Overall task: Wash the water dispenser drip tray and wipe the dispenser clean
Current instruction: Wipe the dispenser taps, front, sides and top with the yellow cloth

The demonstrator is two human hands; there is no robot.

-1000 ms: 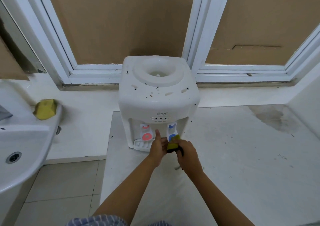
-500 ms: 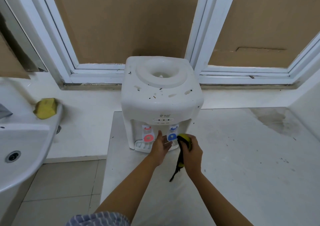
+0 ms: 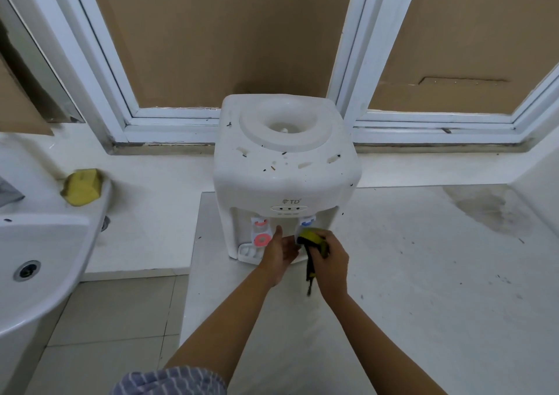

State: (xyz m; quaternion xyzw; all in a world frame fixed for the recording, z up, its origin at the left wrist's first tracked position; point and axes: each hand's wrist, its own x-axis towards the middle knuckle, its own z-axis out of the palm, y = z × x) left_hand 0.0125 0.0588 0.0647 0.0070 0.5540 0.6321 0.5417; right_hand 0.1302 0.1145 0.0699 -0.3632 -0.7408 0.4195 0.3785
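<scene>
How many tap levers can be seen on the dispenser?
2: the red lever at the front left, the blue lever at the front right, partly hidden by the right hand.

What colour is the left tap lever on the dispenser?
Red-pink; the tap lever on the dispenser shows clearly in the head view.

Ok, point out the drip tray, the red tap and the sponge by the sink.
drip tray (image 3: 248, 252), head view, on its slotted left end.
red tap (image 3: 262, 239), head view, on its round red lever.
sponge (image 3: 81, 186), head view, on its yellow top face.
</scene>
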